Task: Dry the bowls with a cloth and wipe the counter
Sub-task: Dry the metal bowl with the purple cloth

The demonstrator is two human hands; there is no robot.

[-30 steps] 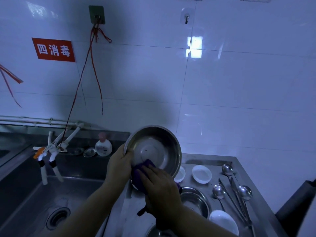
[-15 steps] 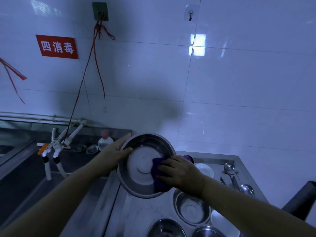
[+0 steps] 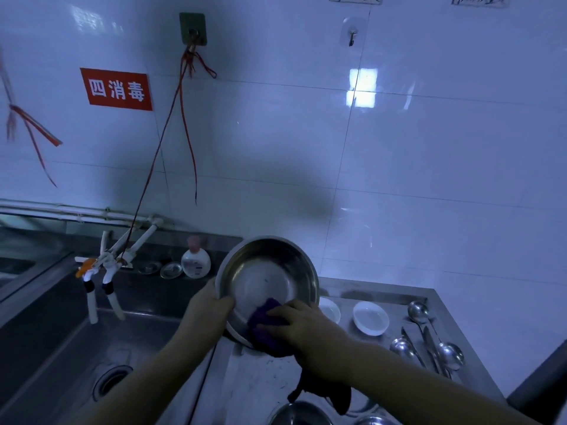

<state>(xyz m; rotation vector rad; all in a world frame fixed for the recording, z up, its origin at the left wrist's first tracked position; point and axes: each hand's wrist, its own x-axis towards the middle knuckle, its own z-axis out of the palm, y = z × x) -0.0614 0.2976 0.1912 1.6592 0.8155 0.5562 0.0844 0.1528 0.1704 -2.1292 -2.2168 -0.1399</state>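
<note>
A large steel bowl is held up and tilted toward me, above the edge between sink and counter. My left hand grips its left rim, thumb inside. My right hand presses a purple cloth against the lower inside wall of the bowl, fingers curled over the cloth. A dark end of the cloth hangs below my right wrist. The steel counter lies beneath the bowl.
Two small white dishes and several ladles lie on the counter at right. More steel bowls sit at the bottom edge. The sink with its drain is at left, taps and a soap bottle behind it.
The bowl has tipped more upright and shifted a little right. My right hand with the cloth slid from the bowl's right side down to its lower wall. My left hand dropped lower on the rim.
</note>
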